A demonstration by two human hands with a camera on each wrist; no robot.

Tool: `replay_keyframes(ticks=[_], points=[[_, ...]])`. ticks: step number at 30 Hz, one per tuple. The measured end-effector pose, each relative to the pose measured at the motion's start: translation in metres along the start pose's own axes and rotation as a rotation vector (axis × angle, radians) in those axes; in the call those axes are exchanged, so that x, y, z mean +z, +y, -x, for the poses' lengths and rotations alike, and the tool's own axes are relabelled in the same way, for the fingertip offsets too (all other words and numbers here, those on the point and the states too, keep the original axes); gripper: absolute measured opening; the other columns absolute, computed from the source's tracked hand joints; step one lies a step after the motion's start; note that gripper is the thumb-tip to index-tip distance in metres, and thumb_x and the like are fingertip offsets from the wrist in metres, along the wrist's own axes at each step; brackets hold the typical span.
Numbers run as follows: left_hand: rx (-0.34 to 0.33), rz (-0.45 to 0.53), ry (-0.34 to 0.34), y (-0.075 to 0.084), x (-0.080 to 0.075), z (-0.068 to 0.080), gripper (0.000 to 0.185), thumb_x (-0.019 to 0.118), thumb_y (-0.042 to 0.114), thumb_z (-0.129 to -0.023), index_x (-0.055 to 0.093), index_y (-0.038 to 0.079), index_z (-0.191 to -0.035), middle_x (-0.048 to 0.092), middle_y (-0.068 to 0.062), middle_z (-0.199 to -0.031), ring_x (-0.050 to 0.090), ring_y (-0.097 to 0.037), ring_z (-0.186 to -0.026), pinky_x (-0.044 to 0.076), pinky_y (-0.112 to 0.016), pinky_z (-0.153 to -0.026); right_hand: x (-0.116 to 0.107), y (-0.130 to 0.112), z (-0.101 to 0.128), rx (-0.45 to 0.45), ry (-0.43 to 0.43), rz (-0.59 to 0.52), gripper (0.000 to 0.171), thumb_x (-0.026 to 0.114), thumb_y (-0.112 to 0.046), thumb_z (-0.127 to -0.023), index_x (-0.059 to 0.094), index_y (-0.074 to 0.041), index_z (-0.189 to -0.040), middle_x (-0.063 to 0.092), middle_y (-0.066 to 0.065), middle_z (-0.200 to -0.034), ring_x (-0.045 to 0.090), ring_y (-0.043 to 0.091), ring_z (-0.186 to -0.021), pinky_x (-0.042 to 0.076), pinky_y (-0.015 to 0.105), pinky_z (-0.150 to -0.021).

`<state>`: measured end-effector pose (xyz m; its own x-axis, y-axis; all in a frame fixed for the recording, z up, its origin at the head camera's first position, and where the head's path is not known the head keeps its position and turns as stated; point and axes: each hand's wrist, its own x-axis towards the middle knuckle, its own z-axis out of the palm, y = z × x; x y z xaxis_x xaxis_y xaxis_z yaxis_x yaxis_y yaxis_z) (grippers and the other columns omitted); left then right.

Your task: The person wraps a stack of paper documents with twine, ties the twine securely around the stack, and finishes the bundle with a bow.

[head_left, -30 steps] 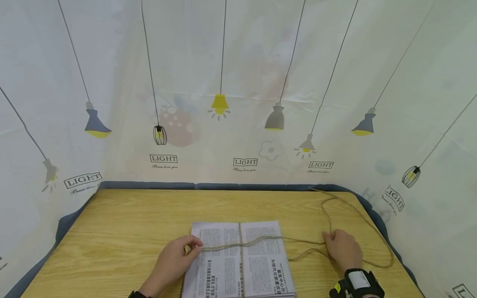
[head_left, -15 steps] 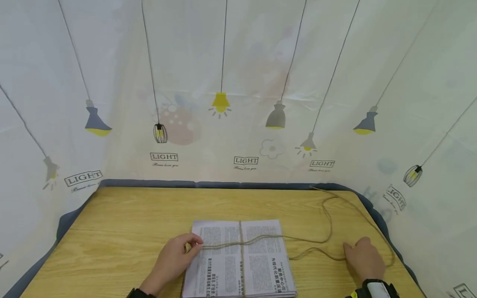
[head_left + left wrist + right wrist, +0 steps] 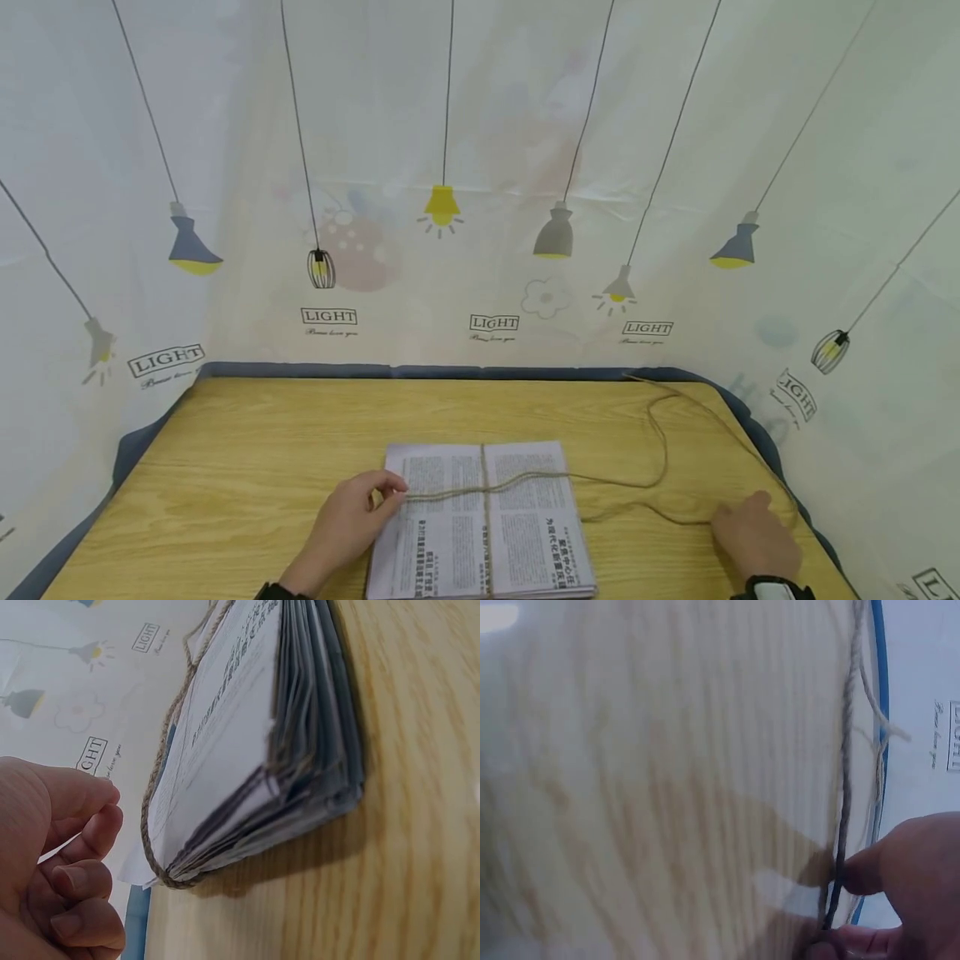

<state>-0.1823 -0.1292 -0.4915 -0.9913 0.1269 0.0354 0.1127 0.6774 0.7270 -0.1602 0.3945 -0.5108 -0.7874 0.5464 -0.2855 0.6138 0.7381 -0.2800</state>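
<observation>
A stack of folded newspapers [image 3: 442,467] lies on the table, with twine [image 3: 845,772] running over it lengthwise and crosswise. My left hand [image 3: 356,512] is at the stack's left edge, thumb and forefinger tips close together beside the crosswise twine. In the left wrist view its fingers [image 3: 86,881] are loosely curled and a gap shows between them and the twine, which bends down round the edge. To the right of the stack, my right hand [image 3: 757,533] pinches a strand low over the wood; its thumb [image 3: 862,871] lies against the strand in the right wrist view.
Loose twine loops over the right side of the wooden table [image 3: 285,450], one end lying at the far edge. Behind the dark blue table border [image 3: 435,373] hangs a pale curtain [image 3: 375,125] printed with lamps, enclosing the back and sides.
My right hand has moved right and toward me along the twine, away from the stack. The strand from the top has slipped clear of it. My left hand has stayed put.
</observation>
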Motion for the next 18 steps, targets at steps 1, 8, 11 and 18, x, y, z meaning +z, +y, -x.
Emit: replay_keyframes(ticks=[1,8,11,18], points=[[-0.005,-0.004,0.001,-0.001,0.000,0.000,0.005,0.071,0.020,-0.089,0.072,0.024,-0.091,0.060,0.012,-0.079,0.042,-0.006,-0.052,0.035,-0.020,-0.050,0.000,0.002,-0.001,0.016,-0.005,-0.002,0.048,0.037,-0.029,-0.094,0.031,0.016,-0.110,0.055,0.020,-0.070,0.057,0.031,-0.064,0.044,0.039,-0.055],[-0.032,-0.022,0.011,-0.001,-0.001,0.002,0.004,0.072,0.022,-0.088,0.072,0.026,-0.089,0.060,0.013,-0.078,0.042,-0.006,-0.052,0.034,-0.020,-0.050,-0.007,-0.005,0.003,0.047,0.007,-0.016,0.046,0.047,-0.014,-0.087,0.027,0.018,-0.115,0.054,0.022,-0.073,0.054,0.032,-0.067,0.045,0.040,-0.058],[-0.030,-0.025,0.014,-0.002,-0.001,0.002,0.004,0.072,0.022,-0.088,0.072,0.025,-0.089,0.060,0.013,-0.078,0.042,-0.006,-0.053,0.034,-0.020,-0.050,-0.010,-0.011,0.005,0.054,-0.011,-0.015,0.048,0.050,-0.011,-0.085,0.027,0.018,-0.116,0.054,0.024,-0.077,0.054,0.033,-0.070,0.045,0.041,-0.059],[-0.026,-0.038,0.010,-0.004,-0.001,0.003,0.005,0.072,0.021,-0.088,0.072,0.026,-0.090,0.059,0.014,-0.077,0.043,-0.005,-0.055,0.035,-0.020,-0.052,-0.009,-0.010,0.010,-0.064,-0.118,-0.052,0.038,0.042,-0.014,-0.089,0.038,0.022,-0.103,0.050,0.020,-0.074,0.051,0.030,-0.067,0.043,0.036,-0.058]])
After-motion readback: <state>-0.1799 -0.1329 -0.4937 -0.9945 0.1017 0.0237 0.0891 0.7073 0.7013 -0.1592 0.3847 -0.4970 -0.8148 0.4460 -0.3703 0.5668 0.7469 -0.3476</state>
